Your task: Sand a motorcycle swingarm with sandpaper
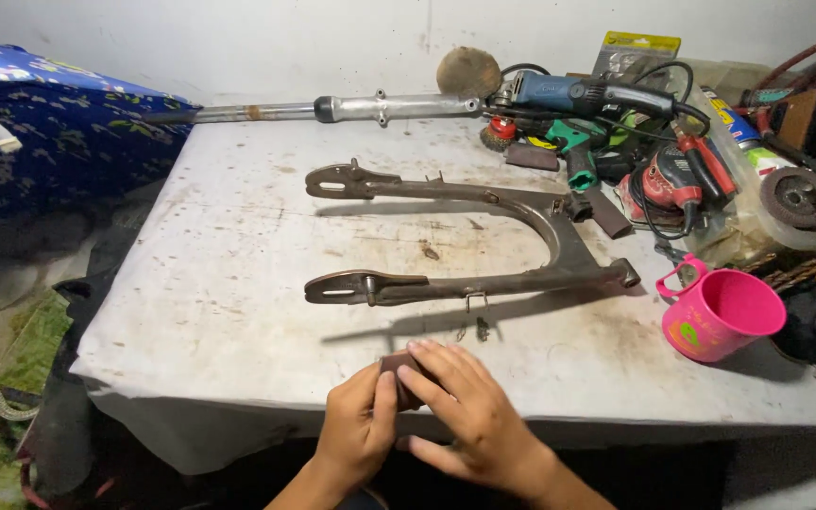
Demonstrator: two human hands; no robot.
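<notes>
Both my hands are at the table's near edge, together on a small dark brown piece of sandpaper [401,368]. My left hand [356,430] pinches its left side with thumb and fingers. My right hand [469,416] lies over its right side, fingers folded around it. Most of the piece is hidden under my fingers. Just beyond the hands lies a rusty brown U-shaped metal swingarm [521,203] flat on the white table [219,312], its two arms pointing left. The hands do not touch it.
A silver metal fork tube [332,110] lies along the table's far edge. A pink plastic cup [720,316] stands at the right. Behind it, a heap of power tools includes a blue angle grinder [569,94], cables and a sander. A blue patterned cloth [49,123] sits far left.
</notes>
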